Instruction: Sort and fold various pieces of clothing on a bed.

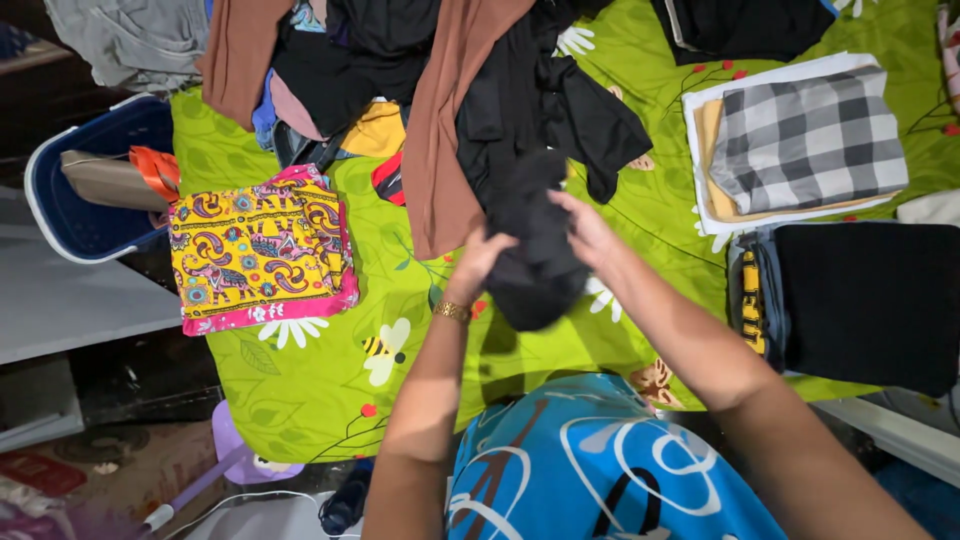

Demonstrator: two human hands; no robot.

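Green floral bedsheet under crumpled black garment, both hands gripping

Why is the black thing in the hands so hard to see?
In the head view, the black garment held by the left hand and right hand is too dark to show folds; the green sheet is brightly lit, and the picture's edges fall into shadow.

Black garment, crumpled and bunched, hangs off the clothes pile toward the near edge of the green sheet.
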